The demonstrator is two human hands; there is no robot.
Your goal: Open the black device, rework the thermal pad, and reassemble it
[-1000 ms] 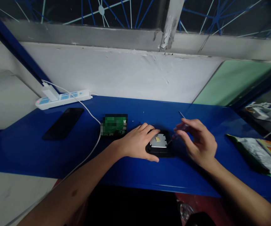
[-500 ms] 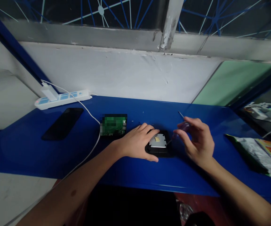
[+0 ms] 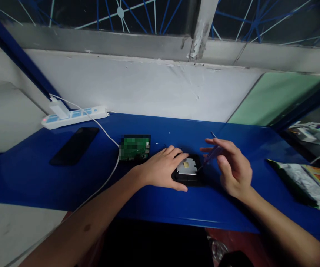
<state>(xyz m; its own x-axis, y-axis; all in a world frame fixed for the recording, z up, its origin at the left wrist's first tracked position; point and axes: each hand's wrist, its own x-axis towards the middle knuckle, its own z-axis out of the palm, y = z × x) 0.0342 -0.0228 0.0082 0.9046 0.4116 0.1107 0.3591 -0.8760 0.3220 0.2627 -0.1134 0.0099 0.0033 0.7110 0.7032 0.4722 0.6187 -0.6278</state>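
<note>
On the blue table sits a small black case (image 3: 189,181) with a silver metal plate (image 3: 187,168) inside, a yellowish patch on the plate. My left hand (image 3: 164,167) spans the case's left side, fingers over the far edge and thumb at the near edge, gripping it. A screwdriver (image 3: 212,154) with a see-through purple handle slants in my right hand (image 3: 235,167); its tip meets the right side of the plate. The fingers are stretched along the handle and the thumb is bent near it. Left of my left hand lies a green circuit board (image 3: 135,147).
A dark phone (image 3: 74,146) lies at the left, below a white power strip (image 3: 75,117) with a charger. The charger's white cable (image 3: 110,177) runs past the circuit board toward me. A shiny packet (image 3: 304,183) rests at the right.
The right hand's fingers have straightened and its thumb has shifted down away from the fingers around the screwdriver handle. My left hand and the case have stayed in place.
</note>
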